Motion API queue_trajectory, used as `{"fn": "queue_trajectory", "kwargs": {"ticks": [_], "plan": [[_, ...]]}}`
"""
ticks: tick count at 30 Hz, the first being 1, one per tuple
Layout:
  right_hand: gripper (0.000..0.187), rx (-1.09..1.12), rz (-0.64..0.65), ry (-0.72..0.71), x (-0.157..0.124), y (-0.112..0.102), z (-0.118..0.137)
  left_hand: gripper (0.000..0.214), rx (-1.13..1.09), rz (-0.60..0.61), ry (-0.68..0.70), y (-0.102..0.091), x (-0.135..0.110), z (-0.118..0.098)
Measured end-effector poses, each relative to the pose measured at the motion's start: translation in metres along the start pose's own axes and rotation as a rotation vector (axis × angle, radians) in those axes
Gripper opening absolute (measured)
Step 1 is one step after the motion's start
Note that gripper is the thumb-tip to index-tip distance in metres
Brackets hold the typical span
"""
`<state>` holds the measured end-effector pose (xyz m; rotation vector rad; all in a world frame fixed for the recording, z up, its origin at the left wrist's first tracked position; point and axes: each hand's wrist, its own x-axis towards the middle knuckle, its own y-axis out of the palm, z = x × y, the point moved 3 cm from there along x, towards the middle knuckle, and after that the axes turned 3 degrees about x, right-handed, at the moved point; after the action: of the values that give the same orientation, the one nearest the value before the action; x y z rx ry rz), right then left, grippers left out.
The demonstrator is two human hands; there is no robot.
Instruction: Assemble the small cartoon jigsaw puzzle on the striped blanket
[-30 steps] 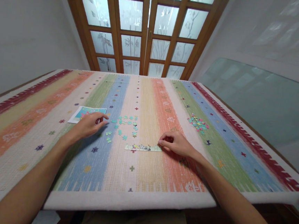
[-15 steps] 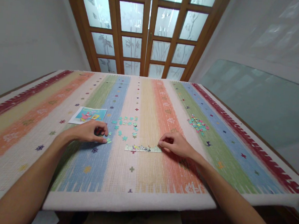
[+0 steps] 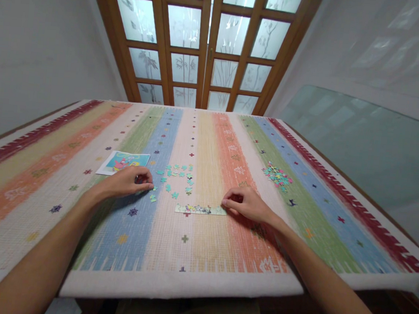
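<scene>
My left hand (image 3: pixel 132 180) is above the blue stripe, thumb and fingers drawn together at a small green puzzle piece (image 3: pixel 155 188). Just below lies another green piece (image 3: pixel 153 198), apart from the fingers. My right hand (image 3: pixel 244 202) is closed in a pinch at the right end of a joined puzzle strip (image 3: pixel 199 209), which lies flat and shows small coloured figures. The fingertips cover part of that end. Between the hands, loose turquoise pieces (image 3: pixel 175 173) lie spread out in uneven rows.
A printed cartoon picture (image 3: pixel 128 160) lies behind my left hand. A heap of mixed puzzle pieces (image 3: pixel 277 175) sits to the right, beyond my right hand. Under everything is a striped cloth (image 3: pixel 201 254) on the table. Wooden doors (image 3: pixel 206 54) with glass panes stand behind.
My left hand has moved slightly away from me, from the lower green piece to the one above it. My right hand stays at the strip's end.
</scene>
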<state>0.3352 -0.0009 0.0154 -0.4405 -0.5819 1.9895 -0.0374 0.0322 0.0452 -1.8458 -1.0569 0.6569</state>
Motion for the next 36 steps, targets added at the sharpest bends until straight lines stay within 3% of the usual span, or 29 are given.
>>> {"fn": "queue_trajectory", "kwargs": {"ticks": [7,14,23,31,36], "plan": [[0.015,0.010,0.001,-0.001,0.001,0.000,-0.002,0.029,0.010,-0.089,0.081,0.014,0.006,-0.011],[0.016,0.030,0.011,-0.010,-0.001,0.000,0.003,0.034,0.060,-0.071,0.125,0.029,0.008,-0.026],[0.014,0.006,0.002,-0.019,0.000,0.001,-0.003,0.033,0.121,-0.099,0.098,0.022,0.007,-0.014],[0.016,0.023,0.011,-0.035,0.000,0.001,-0.003,0.027,0.142,-0.284,0.065,0.021,0.012,-0.008],[0.017,0.035,0.011,-0.036,0.000,0.000,-0.001,0.031,0.055,-0.187,0.184,0.032,0.012,-0.021]]}}
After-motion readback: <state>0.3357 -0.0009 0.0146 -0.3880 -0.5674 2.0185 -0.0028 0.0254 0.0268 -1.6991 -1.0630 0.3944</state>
